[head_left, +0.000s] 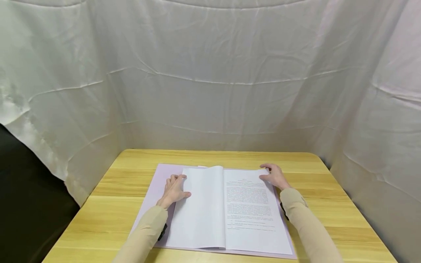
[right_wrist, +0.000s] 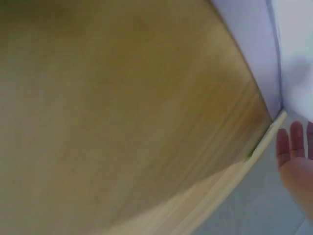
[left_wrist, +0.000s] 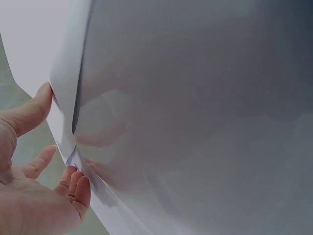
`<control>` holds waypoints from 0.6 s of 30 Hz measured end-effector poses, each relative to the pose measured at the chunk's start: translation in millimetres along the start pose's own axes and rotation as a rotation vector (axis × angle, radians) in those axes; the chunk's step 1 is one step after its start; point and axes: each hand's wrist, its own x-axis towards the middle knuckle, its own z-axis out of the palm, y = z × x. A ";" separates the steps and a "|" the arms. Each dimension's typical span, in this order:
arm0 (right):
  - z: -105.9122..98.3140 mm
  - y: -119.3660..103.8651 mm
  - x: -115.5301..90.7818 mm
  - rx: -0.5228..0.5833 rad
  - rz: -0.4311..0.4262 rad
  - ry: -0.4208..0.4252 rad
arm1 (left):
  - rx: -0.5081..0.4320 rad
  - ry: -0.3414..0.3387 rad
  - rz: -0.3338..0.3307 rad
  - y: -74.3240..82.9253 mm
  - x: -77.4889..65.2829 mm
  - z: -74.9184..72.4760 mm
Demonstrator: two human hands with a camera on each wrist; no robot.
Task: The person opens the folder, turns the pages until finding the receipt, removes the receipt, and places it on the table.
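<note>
Pages, L hand touching edge, half-spread

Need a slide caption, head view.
Left hand and right hand at opposite sides of open pages on a lilac folder, wood table below.

The folder is pale purple. The left page is plain white. The right page is white too, with thin rows of dark grey words. The table is yellow wood with light and brown stripes. The curtain is silvery grey. Both sleeves are light tan, and the wrist straps are black.
</note>
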 end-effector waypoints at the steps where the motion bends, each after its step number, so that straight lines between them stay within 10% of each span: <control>1: 0.7 0.6 1.0 -0.005 0.009 0.013 | -0.001 -0.002 -0.001 0.1 -0.2 -0.1; 18: -2.1 10.5 6.7 -0.030 -0.018 0.179 | -0.010 -0.035 -0.025 2.5 -2.2 -1.5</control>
